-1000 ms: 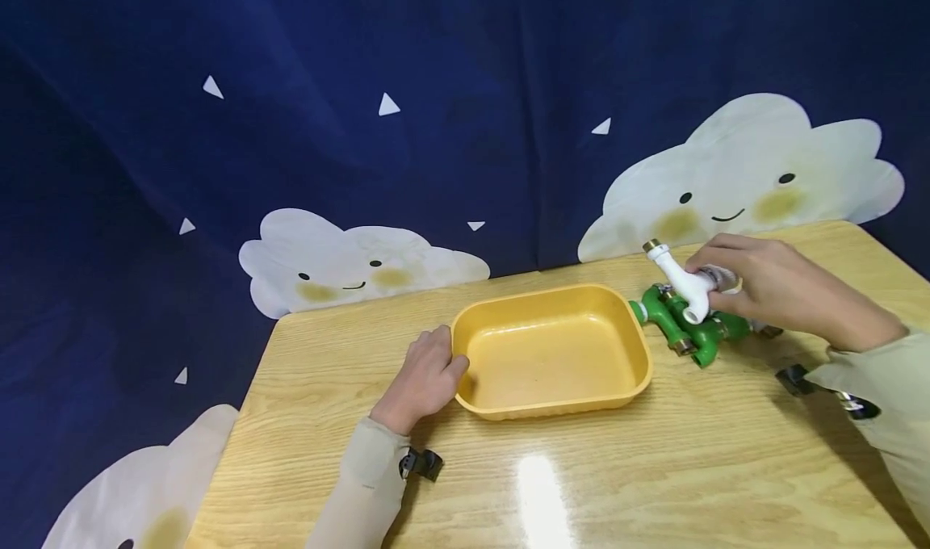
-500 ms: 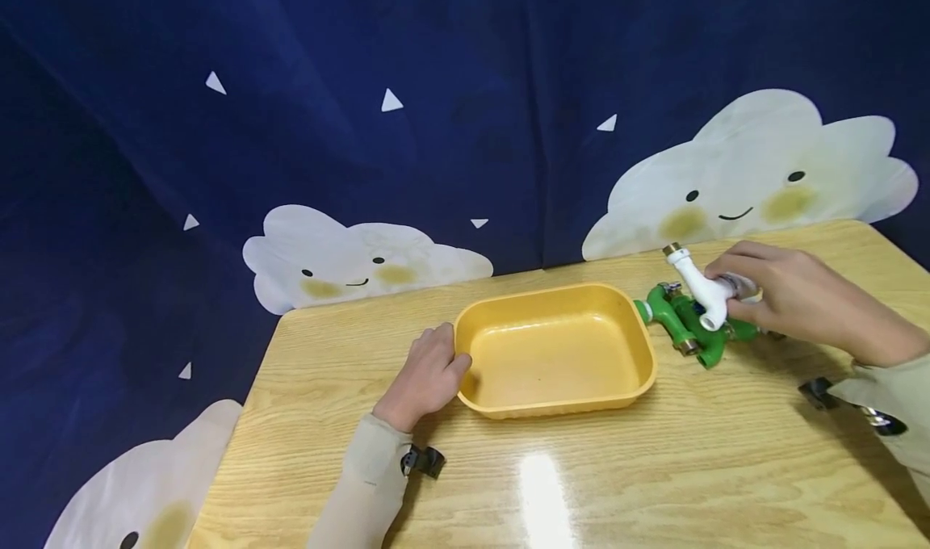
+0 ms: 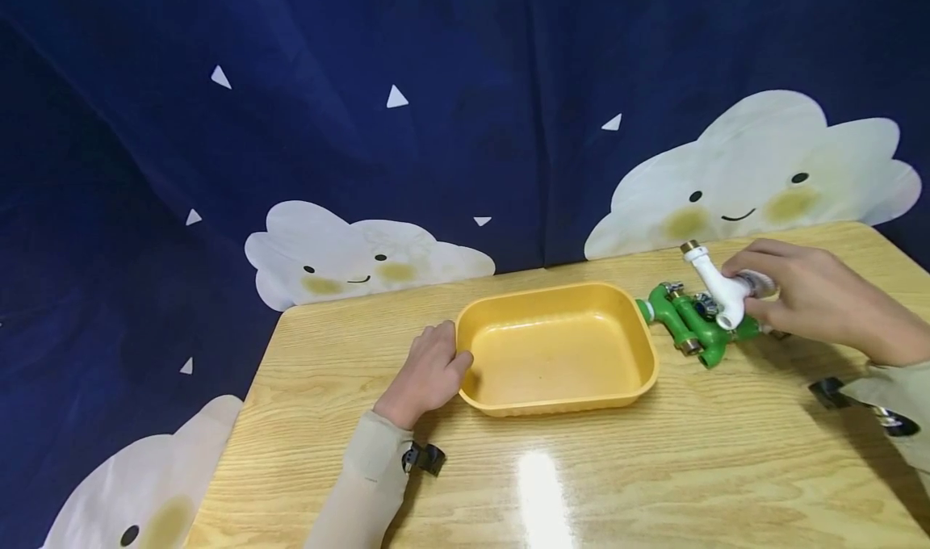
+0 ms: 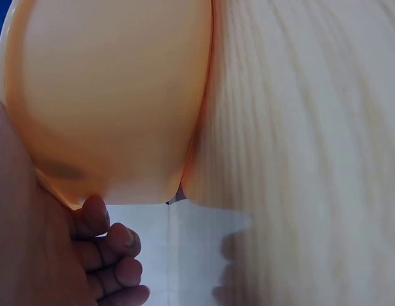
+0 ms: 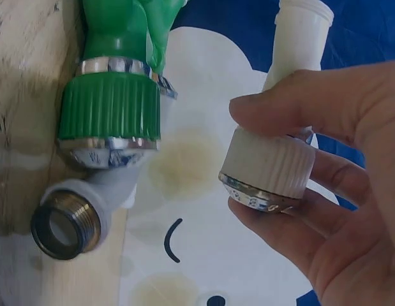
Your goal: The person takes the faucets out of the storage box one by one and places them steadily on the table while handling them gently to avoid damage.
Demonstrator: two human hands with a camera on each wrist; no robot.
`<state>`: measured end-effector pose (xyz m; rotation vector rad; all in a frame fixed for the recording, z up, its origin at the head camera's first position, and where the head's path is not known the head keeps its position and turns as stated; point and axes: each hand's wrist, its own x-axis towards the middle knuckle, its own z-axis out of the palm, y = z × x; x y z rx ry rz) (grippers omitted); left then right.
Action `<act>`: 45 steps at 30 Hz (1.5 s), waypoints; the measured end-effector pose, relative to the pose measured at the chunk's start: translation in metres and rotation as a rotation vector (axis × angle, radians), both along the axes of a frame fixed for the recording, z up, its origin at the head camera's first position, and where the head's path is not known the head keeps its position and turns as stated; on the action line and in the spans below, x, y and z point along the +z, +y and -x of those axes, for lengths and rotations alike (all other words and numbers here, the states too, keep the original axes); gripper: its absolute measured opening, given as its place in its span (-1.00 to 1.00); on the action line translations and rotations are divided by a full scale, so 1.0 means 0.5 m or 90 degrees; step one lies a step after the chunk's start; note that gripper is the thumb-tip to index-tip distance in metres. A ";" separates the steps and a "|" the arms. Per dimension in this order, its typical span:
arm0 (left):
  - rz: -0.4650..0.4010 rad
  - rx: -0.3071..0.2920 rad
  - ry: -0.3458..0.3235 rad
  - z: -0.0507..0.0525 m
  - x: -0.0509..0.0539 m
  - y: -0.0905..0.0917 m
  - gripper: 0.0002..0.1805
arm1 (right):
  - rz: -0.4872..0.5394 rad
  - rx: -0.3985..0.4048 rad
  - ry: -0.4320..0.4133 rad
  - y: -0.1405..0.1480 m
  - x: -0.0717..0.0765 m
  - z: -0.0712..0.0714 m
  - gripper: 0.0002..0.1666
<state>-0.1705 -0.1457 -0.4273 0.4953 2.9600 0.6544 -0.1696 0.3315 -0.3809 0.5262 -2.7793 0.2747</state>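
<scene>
My left hand [image 3: 429,371] grips the left rim of a yellow plastic basin [image 3: 552,408], its thumb at the rim and its other fingers curled outside, as the left wrist view shows. In my right hand [image 3: 806,295] is a white faucet [image 3: 715,287] with a brass threaded end, raised above the table. Thumb and fingers pinch its ribbed white knob [image 5: 267,162] in the right wrist view. Just under it lie several green faucets [image 3: 672,319], close against the basin's right side. A white pipe end with a metal thread [image 5: 66,226] shows beside a green ribbed knob [image 5: 111,105].
Everything stands on a light wooden table [image 3: 654,476]. A dark blue cloth [image 3: 436,129] with printed clouds hangs behind the table's far edge. Black wrist devices [image 3: 424,458] sit on both sleeves.
My right hand has moved a little to the right with the white faucet in it, showing more of the green faucets. The left hand keeps its hold on the basin. The view has shifted slightly.
</scene>
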 end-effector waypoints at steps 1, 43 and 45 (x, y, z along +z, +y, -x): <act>0.001 0.000 0.001 0.000 0.000 0.000 -0.83 | 0.001 -0.001 0.004 0.003 0.000 -0.001 -0.49; -0.016 -0.004 0.010 -0.001 -0.001 0.000 -0.84 | 0.004 -0.052 -0.014 0.083 -0.021 0.023 -0.59; -0.018 -0.004 0.009 -0.001 0.000 0.000 -0.84 | 0.005 -0.055 -0.023 0.086 -0.023 0.024 -0.59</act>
